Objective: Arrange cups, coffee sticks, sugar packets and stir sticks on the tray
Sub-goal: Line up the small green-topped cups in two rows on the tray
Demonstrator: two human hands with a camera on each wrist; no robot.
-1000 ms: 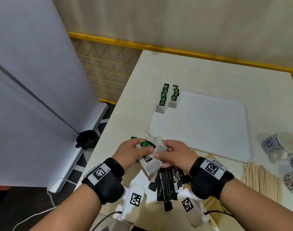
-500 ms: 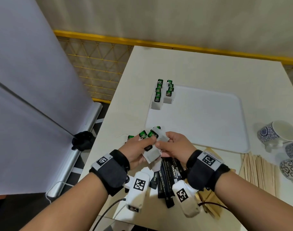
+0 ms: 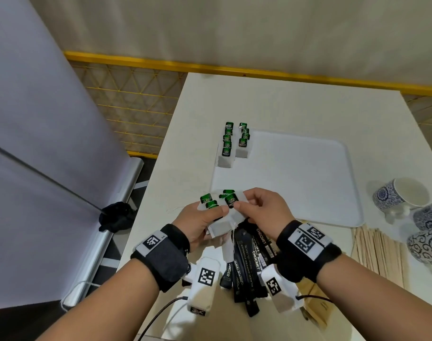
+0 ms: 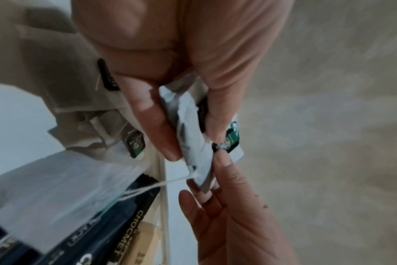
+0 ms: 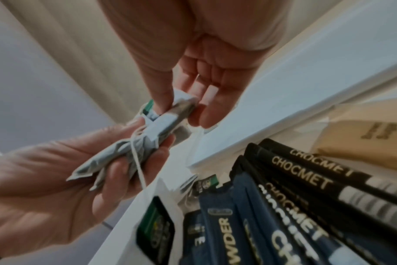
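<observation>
My left hand [image 3: 205, 217] grips a small bundle of white tea bags [image 3: 231, 200] with green tags, just in front of the white tray's [image 3: 296, 180] near left corner. My right hand [image 3: 259, 207] pinches the top bag of that bundle between thumb and fingers. The wrist views show the same grip: left hand [image 4: 193, 143] round the folded bags [image 4: 190, 136], right hand [image 5: 184, 109] on the bundle's end [image 5: 129, 148], strings hanging loose. Two short rows of tea bags [image 3: 234, 143] lie at the tray's far left corner. Black coffee sticks [image 3: 249, 262] lie under my wrists.
Wooden stir sticks [image 3: 380, 252] lie right of my right wrist. Three blue-patterned cups [image 3: 402, 195] stand at the table's right edge. Brown sugar packets [image 3: 313, 299] lie under my right forearm. A grey screen [image 3: 50, 143] stands left of the table.
Both hands have lifted the bundle slightly toward the tray. More green tags now show fanned out above my left fingers.
</observation>
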